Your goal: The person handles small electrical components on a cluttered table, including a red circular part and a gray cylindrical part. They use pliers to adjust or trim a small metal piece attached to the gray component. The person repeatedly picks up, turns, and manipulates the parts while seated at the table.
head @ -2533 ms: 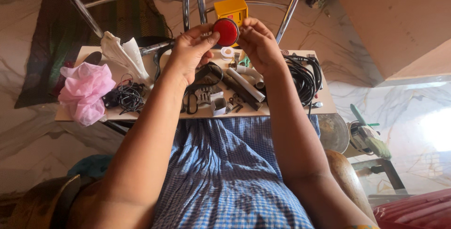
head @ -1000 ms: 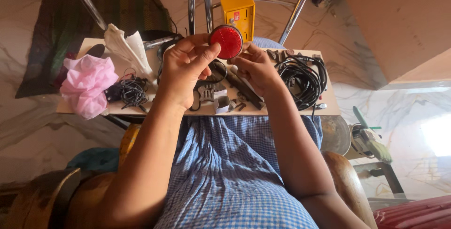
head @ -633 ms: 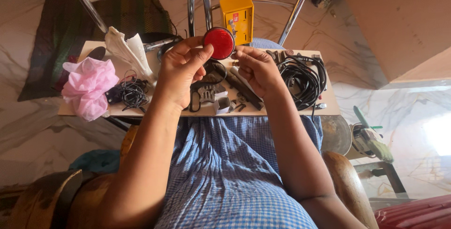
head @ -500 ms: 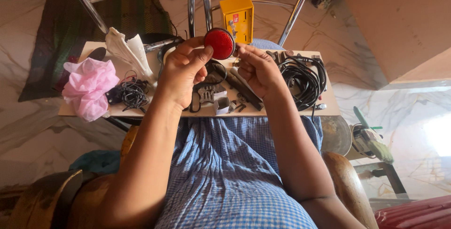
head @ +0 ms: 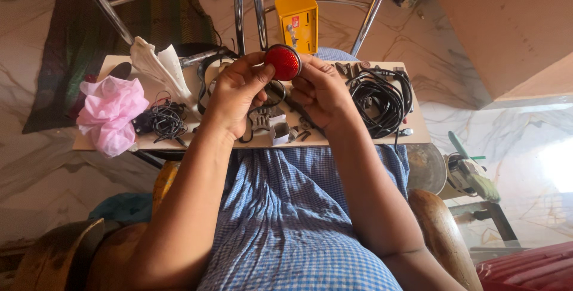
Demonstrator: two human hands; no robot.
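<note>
1. A round red reflector [head: 282, 62] is held up above the surface [head: 418, 136], pinched between both hands, its ribbed red face turned toward the camera.
2. The left hand [head: 236, 97] is closed on the reflector's left edge, with the thumb pressed against its rim.
3. The right hand [head: 319, 91] is grasping the right edge and back of the reflector with curled fingers; what is done behind the disc cannot be told.
4. Judged from the pictures, the reflector is still being handled or inspected; nothing is seen fitted to it, and it has not been set down or mounted on anything.
5. Small metal parts [head: 271, 127] are left lying on the surface below the hands, a coil of black cable [head: 379, 97] lies to the right, and a pink plastic bag [head: 110, 115] and a smaller wire bundle [head: 167, 121] to the left.
6. A yellow box [head: 296, 22] stands behind the reflector.
7. Compared with half a second earlier, little is changed: the reflector is kept at about the same height, and the right hand has closed in to touch its edge.
</note>
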